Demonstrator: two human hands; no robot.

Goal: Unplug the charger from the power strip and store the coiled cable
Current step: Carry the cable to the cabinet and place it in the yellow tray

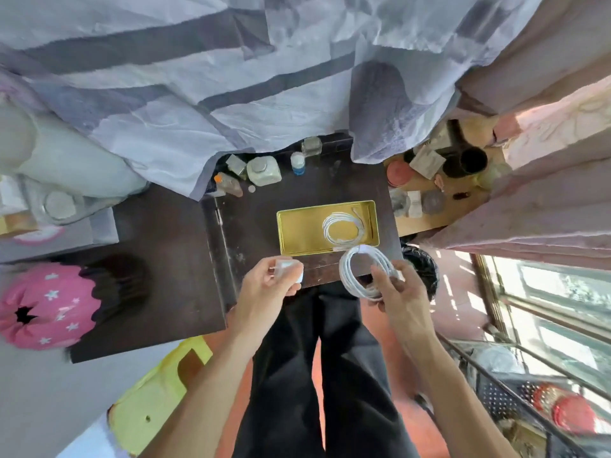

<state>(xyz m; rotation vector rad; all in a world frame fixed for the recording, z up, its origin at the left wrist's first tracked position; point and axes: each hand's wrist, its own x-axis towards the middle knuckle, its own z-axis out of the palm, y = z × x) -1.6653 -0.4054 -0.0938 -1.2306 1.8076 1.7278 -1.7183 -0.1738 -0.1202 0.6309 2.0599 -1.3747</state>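
My left hand point(269, 280) grips a small white charger block point(291, 269) at the front edge of the dark table. A white coiled cable point(362, 271) is pinched in my right hand point(396, 292), held just in front of the gold tin. That open gold tin point(297, 226) sits on the table and holds another white coiled cable point(344, 228) in its right half. No power strip is visible.
Bottles and jars point(263, 171) stand at the back of the dark table point(251, 223). A striped cloth point(231, 77) hangs above. A side surface with cups and tins point(433, 183) lies to the right, a pink bag point(46, 305) on the left.
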